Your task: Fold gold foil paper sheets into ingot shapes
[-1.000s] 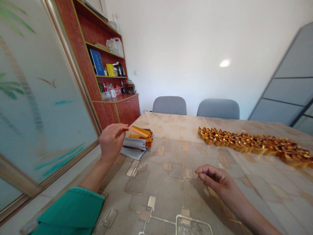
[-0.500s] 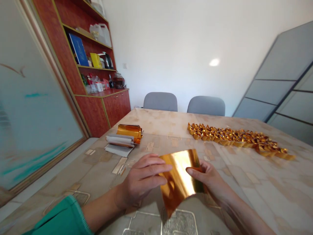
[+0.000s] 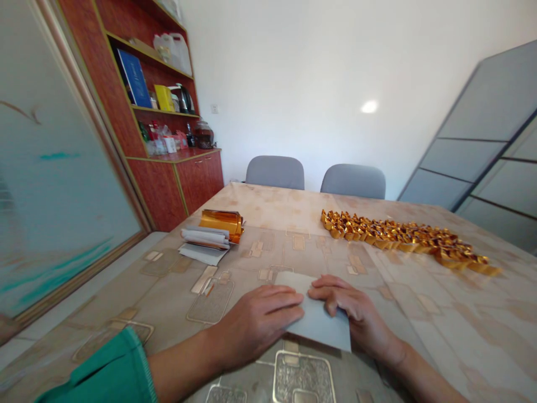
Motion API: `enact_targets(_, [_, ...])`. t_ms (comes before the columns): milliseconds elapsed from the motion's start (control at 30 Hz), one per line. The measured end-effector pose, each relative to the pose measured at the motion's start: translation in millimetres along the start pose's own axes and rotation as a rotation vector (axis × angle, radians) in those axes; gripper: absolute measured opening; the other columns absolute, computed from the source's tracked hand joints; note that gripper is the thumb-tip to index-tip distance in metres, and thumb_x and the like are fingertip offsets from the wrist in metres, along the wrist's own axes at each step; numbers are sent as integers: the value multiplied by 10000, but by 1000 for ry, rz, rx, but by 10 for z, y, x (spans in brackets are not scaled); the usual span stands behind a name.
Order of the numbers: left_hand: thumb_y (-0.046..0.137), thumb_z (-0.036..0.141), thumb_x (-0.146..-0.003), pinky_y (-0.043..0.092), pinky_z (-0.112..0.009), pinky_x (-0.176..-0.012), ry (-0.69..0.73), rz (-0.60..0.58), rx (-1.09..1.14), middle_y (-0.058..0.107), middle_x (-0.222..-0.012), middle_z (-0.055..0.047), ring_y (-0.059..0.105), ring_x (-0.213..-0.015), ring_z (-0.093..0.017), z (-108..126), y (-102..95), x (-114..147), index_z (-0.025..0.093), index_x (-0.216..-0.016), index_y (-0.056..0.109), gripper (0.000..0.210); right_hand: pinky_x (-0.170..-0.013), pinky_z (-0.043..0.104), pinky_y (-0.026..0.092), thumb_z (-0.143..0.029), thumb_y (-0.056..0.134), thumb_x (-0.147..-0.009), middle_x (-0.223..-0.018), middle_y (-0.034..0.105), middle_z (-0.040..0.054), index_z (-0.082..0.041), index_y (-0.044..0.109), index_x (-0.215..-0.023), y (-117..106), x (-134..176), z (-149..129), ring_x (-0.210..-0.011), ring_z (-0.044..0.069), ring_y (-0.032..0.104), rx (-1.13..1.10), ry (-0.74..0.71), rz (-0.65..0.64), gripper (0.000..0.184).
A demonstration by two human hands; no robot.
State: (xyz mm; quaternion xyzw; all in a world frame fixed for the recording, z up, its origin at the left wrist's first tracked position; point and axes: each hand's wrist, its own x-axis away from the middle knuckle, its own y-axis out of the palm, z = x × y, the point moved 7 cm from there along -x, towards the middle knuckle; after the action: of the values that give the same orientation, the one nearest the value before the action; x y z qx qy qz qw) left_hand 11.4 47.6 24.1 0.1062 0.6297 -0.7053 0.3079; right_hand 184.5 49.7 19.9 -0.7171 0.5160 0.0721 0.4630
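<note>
A sheet of gold foil paper (image 3: pixel 321 324) lies in front of me with its pale back facing up. My left hand (image 3: pixel 262 316) rests over its left side, fingers stretched out flat on the surface. On the right side, my right hand (image 3: pixel 354 310) has its fingers bent and closed on the sheet, near the upper right edge. Part of the sheet is hidden beneath both hands, so its gold face does not show. A curled stack of gold foil sheets (image 3: pixel 220 219) sits to the left, with folded pale-backed sheets (image 3: pixel 205 238) just before it.
Folded gold foil pieces (image 3: pixel 390 232) form a long cluster on the right of the patterned table (image 3: pixel 260 201). Two grey chairs (image 3: pixel 274 170) stand behind the far edge. A red-brown cabinet (image 3: pixel 180 179) with shelves is at the left.
The sheet was held up with its gold face showing; now it is turned over, pale side up, and lower on the table. Both hands have come down with it.
</note>
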Motion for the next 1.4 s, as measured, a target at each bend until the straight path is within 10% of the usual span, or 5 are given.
enact_targets(167, [505,137,-911,474,-383,-1030,-23,-167,21,673,-1242,-111,617,-1153,-227,-16,195,2,137,-1248,573,343,-1003,395,482,-127,502,-907,-1088,727,27,-241,528,-755,69,202,196,-1040,181,661,-41,173,-224,192])
enact_targets(333, [455,212,-996,542,-296,-805,-32,-127,-54,732,-956,-57,681,-878,-180,41,252,15,172,-1018,653,203,-1016,431,482,-122,639,-805,-1256,662,114,-220,610,-1142,-22,271,102,-1197,252,595,76,220,-349,353])
enact_targets(500, [429,229,-1007,493,-209,-561,-157,-50,-31,676,-713,-4,644,-617,-139,17,203,75,186,-996,641,216,-1048,436,448,-318,606,-929,-1273,654,92,-235,679,-1108,-67,259,13,-1249,254,545,72,273,-413,211])
enact_targets(900, [489,131,-946,517,-333,-1009,-297,20,32,580,-1394,-117,602,-1225,-186,-262,233,28,191,-1377,448,437,-711,318,430,-274,542,-971,-765,630,27,-199,626,-734,-28,160,314,-776,196,570,242,506,-179,262])
enact_targets(1400, [503,184,-962,604,-347,-830,-275,-65,-76,653,-1289,-128,693,-998,-221,-278,359,54,168,-941,662,161,-642,316,374,-210,651,-860,-687,619,7,-219,617,-673,-32,194,437,-668,197,556,487,566,-90,190])
